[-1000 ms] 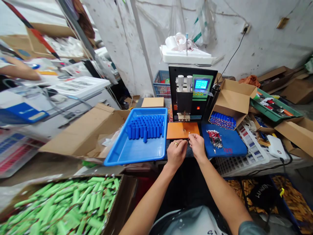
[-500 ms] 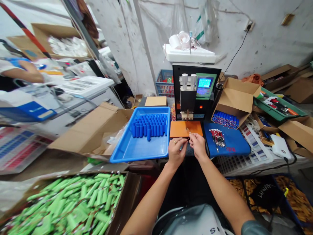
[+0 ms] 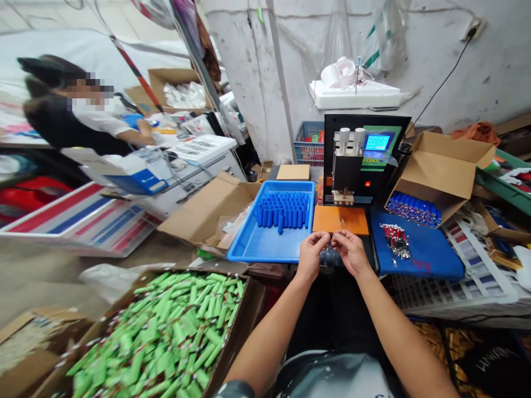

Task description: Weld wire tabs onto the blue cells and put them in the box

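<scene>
My left hand (image 3: 314,253) and my right hand (image 3: 349,250) meet at the front edge of an orange plate (image 3: 332,220), fingertips pinched close together. What they pinch is too small to make out. Beyond the plate stands a black spot-welding machine (image 3: 332,124) with a lit screen and two electrode pins above the plate. On the left is a blue tray (image 3: 265,251) with rows of blue cylindrical battery cells (image 3: 286,209). A pile of red and black wire leads (image 3: 396,240) lies to the right on a blue mat (image 3: 440,265).
An open carton (image 3: 440,160) of blue cells stands back right. A large box of green battery packs (image 3: 166,331) sits low at left. A flattened cardboard flap (image 3: 207,210) leans by the tray. A co-worker (image 3: 87,110) sits at another bench on the far left.
The view has turned left, so the bench appears further right and the co-worker comes into view. My hands stay together before the plate, with the fingertips now closer to each other.
</scene>
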Tool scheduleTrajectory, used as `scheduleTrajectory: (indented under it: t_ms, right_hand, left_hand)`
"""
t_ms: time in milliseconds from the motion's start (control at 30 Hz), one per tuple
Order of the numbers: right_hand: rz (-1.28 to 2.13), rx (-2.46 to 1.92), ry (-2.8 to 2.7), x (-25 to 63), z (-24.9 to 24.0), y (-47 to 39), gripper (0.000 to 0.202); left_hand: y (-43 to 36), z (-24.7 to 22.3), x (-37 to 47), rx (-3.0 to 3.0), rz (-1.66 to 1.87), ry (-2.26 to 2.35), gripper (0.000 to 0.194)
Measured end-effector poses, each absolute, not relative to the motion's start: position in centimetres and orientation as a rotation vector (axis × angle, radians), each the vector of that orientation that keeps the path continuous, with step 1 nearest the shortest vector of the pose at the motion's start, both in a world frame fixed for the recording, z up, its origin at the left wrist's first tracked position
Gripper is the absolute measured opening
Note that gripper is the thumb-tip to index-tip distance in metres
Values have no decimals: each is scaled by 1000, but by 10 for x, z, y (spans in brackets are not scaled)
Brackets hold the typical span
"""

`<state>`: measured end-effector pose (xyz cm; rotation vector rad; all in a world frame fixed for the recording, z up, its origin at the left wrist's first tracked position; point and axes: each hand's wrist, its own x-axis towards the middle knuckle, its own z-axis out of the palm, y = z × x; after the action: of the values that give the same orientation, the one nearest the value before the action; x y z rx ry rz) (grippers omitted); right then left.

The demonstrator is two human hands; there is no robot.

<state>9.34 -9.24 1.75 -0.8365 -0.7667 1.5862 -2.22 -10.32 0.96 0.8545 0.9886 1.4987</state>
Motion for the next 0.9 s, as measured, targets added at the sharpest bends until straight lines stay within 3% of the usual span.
scheduleTrajectory:
  t_ms: [500,667,767,900]
  right_hand:
    - [1418,-950,-1038,114,7,-87,21]
    - [1410,-902,-935,125,-2,-86,18]
    - [1397,-885,-895,130,-5,-86,17]
    - [1376,-889,-938,131,-8,-89,13]
  left_hand:
    - [-109,11,-20,1106,1406,1103,26]
    - [-80,15,-89,1539,1416,1743,26]
    - [-55,16,-136,1713,825,2315,23]
    - [-34,9,-157,1690,236,2479,32]
